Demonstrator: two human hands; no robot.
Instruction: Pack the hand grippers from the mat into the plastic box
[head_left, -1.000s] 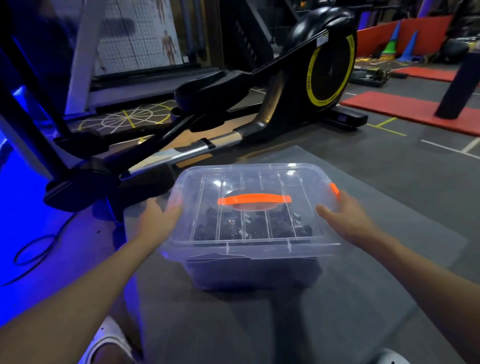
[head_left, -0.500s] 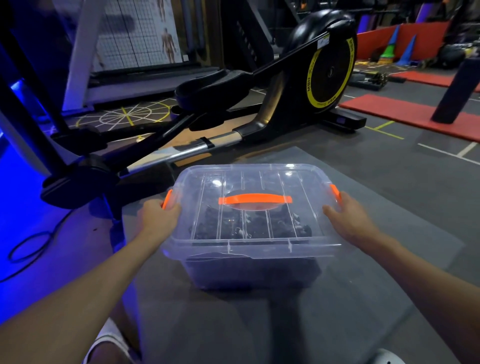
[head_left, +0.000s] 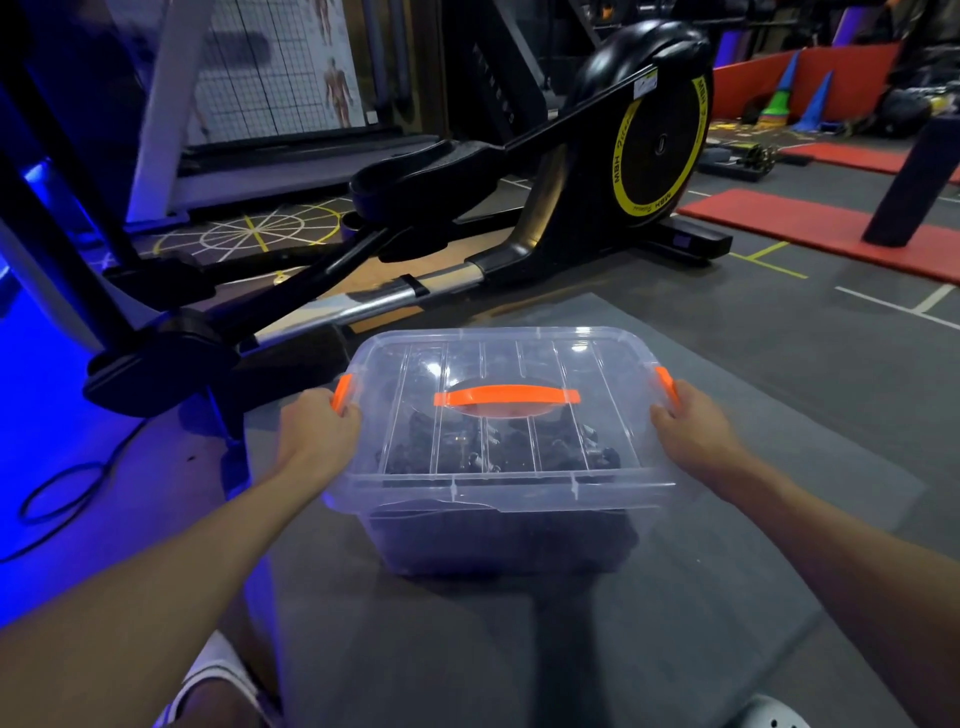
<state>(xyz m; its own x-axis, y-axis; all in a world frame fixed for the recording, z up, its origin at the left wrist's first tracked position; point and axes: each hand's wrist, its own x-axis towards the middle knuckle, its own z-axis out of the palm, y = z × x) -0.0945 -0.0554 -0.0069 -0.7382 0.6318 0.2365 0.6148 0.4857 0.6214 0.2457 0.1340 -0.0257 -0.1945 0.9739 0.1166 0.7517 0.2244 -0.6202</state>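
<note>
Gym mat (head_left: 789, 467): lidded box (head_left: 467, 486), grippers (head_left: 501, 449) inside. Left grip (head_left: 317, 436) curls on 9 o'clock latch (head_left: 342, 392); right grip (head_left: 693, 428) on 3 o'clock latch (head_left: 666, 387).

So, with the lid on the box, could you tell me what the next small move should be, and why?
Probably snap both orange clips down. The lid sits on the plastic box with the hand grippers inside. The left hand holds the left clip and the right hand the right clip. Both clips seem to stick out from the wall, so they are likely unlatched.
</note>
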